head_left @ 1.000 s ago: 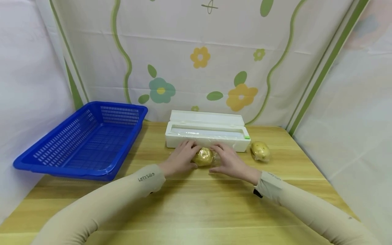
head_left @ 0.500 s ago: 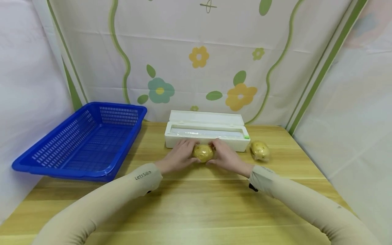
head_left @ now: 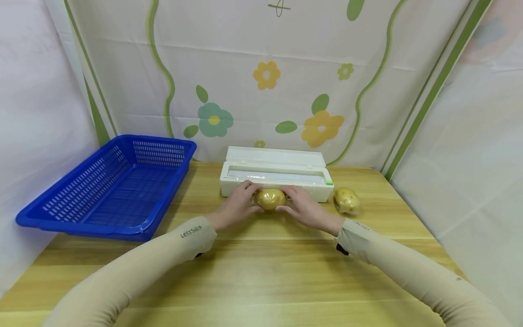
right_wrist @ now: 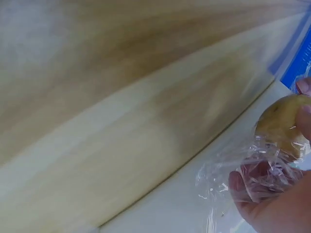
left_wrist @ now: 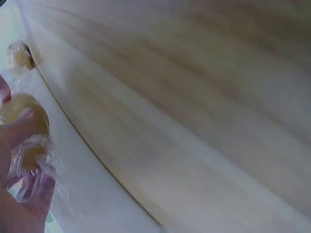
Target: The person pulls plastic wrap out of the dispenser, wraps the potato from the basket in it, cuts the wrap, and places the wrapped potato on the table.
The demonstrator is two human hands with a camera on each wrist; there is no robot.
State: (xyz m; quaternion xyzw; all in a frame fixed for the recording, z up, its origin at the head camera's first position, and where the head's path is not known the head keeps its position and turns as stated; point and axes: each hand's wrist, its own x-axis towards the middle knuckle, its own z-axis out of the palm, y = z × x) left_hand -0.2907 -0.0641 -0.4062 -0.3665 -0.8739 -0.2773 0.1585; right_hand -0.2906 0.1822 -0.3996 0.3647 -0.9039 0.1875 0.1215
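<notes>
In the head view, a yellow potato [head_left: 270, 199] partly wrapped in clear cling film sits between both hands, right in front of a white cling film dispenser [head_left: 278, 185]. My left hand [head_left: 238, 205] grips the potato's left end, thumb toward me and fingers on the far side. From the right, my right hand [head_left: 305, 208] holds the other end in the same way. Loose, crumpled cling film [right_wrist: 272, 165] spreads over the right fingers in the right wrist view. The left thumb [left_wrist: 22, 127] presses on the potato in the left wrist view.
The dispenser's lid [head_left: 275, 156] stands raised at the back, with a film roll inside. To its right lies a second wrapped potato [head_left: 347, 200]. A blue plastic basket [head_left: 163, 206] occupies the left of the wooden table [head_left: 261, 272], and a flowered cloth hangs behind.
Both hands have moved the potato away from me, closer to the dispenser. The right hand has come in from the film beside the potato to its end.
</notes>
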